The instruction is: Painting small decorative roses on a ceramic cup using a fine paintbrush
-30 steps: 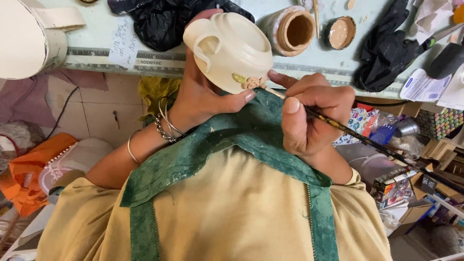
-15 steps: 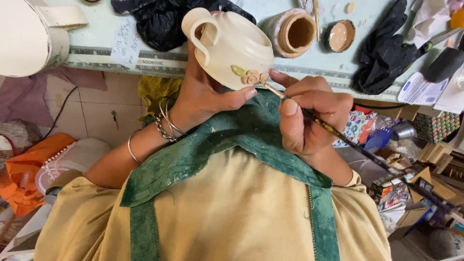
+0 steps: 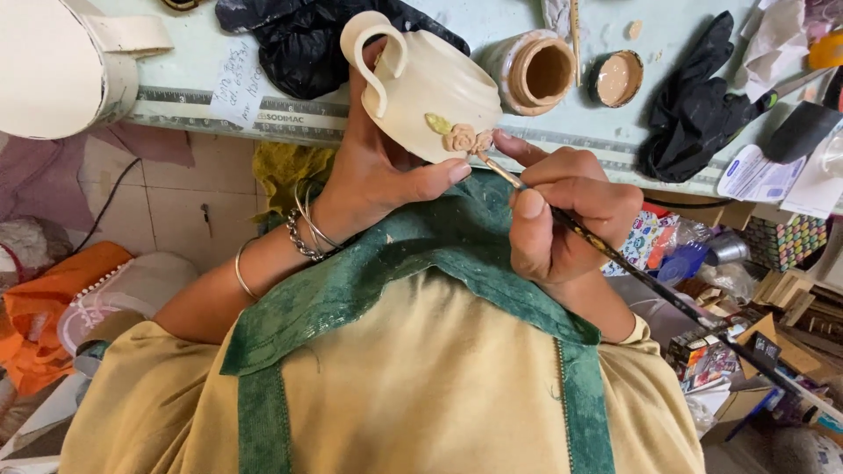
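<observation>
My left hand (image 3: 386, 171) cradles a cream clay cup (image 3: 430, 92) with a looped handle, tilted on its side above my lap. A small clay rose and leaf (image 3: 457, 133) sit on the cup's wall. My right hand (image 3: 562, 215) pinches a long thin dark paintbrush (image 3: 667, 294), and its tip touches the rose. Bangles and a chain bracelet (image 3: 303, 233) ring my left wrist. A beige apron with green straps (image 3: 421, 369) covers my lap.
On the pale worktable (image 3: 193, 88) beyond stand an open clay jar (image 3: 540, 70), its lid (image 3: 615, 77), black gloves (image 3: 702, 105), black plastic (image 3: 299, 44) and a large cream vessel (image 3: 53, 70). Boxes and clutter (image 3: 746, 333) crowd the floor at right; an orange cloth (image 3: 44, 298) lies left.
My left hand has turned the cup, so its handle swung up and left and the rose faces me more. The brush tip stays at the rose.
</observation>
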